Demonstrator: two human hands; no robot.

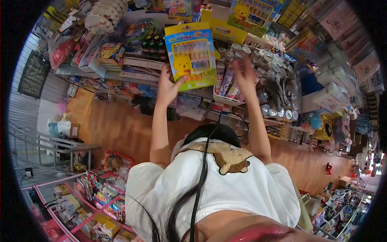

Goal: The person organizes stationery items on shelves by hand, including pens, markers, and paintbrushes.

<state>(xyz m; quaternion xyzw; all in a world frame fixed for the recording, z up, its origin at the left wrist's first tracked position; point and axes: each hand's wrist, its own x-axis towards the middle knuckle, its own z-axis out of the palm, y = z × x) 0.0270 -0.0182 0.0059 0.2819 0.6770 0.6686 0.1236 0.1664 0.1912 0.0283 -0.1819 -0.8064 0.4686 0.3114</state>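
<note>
l hand [166, 88] holds card box [194, 59] at lower l side, prob light, bit stiff, best gripped by edges; r hand [245, 74] blurred, can't tell if wide

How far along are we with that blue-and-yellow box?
Done: the box is gripped, its printed front in view.
In hand: the left hand has it; the right hand, blurred, looks empty near the white basket.
Left: the box is not yet set down; a similar box sits farther back, not in either hand.
</note>
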